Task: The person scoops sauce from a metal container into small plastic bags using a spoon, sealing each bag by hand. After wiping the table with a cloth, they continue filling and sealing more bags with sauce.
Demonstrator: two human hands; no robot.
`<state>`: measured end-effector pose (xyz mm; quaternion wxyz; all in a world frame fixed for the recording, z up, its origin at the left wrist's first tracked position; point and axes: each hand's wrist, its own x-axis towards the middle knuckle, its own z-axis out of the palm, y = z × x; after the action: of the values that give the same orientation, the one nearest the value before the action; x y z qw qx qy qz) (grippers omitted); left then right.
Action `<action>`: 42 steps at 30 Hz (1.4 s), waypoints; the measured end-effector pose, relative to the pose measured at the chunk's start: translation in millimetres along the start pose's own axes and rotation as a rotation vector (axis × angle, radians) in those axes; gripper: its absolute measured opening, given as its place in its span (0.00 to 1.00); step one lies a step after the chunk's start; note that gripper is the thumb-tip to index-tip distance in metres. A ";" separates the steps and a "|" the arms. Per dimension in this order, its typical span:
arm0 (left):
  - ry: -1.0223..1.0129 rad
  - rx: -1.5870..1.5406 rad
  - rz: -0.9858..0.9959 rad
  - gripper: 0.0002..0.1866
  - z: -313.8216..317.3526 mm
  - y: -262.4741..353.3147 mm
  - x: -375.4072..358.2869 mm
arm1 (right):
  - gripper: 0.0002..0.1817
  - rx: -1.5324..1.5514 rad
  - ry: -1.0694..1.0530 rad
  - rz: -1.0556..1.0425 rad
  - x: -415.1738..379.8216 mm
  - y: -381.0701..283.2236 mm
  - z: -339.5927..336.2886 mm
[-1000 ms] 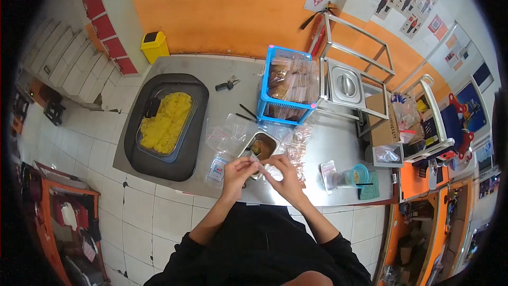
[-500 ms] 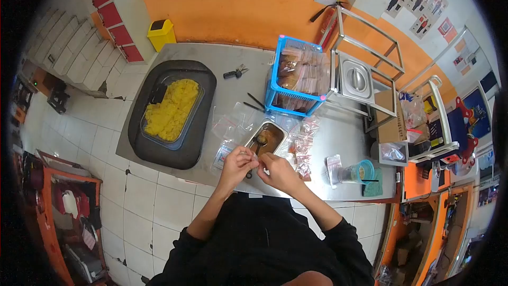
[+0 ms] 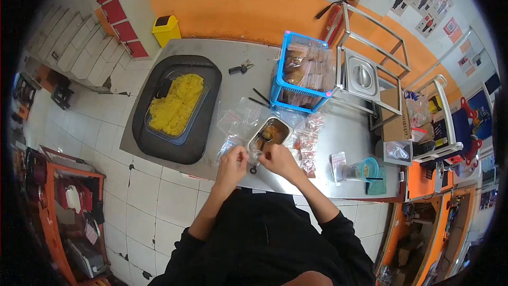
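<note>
My left hand (image 3: 232, 165) and my right hand (image 3: 279, 161) are raised at the near edge of the steel table, a short gap apart. The fingers of both are pinched on a small clear plastic bag (image 3: 254, 157) stretched between them; its outline is faint. Just beyond stands a steel food pan (image 3: 287, 136) with brown sauce in it. A ladle (image 3: 266, 134) rests in the sauce, its handle running toward me under the bag. Flat clear zip bags (image 3: 233, 123) lie left of the pan. Filled zip bags with reddish contents (image 3: 307, 148) lie in a row on its right.
On the left a black tray (image 3: 140, 140) carries a tub of yellow food (image 3: 177, 106). A blue basket (image 3: 278, 92) of packed bags stands at the back. Keys (image 3: 241, 68), a turquoise-rimmed cup (image 3: 365, 169) and a metal rack (image 3: 389, 107) with a lidded pan are also around.
My hands have moved apart, the left one shifting left, and the clear bag now shows between them. The whole view has shifted slightly.
</note>
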<state>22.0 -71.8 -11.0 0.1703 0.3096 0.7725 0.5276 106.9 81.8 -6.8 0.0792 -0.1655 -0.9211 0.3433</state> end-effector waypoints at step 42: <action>-0.140 0.342 0.055 0.10 -63.8 -36.6 -2.5 | 0.04 0.679 0.442 0.008 -13.2 14.5 6.5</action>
<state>-24.6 -127.9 -20.3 0.1538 0.3912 0.8285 0.3700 121.2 83.4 -21.7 0.3241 -0.2032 -0.7157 0.5844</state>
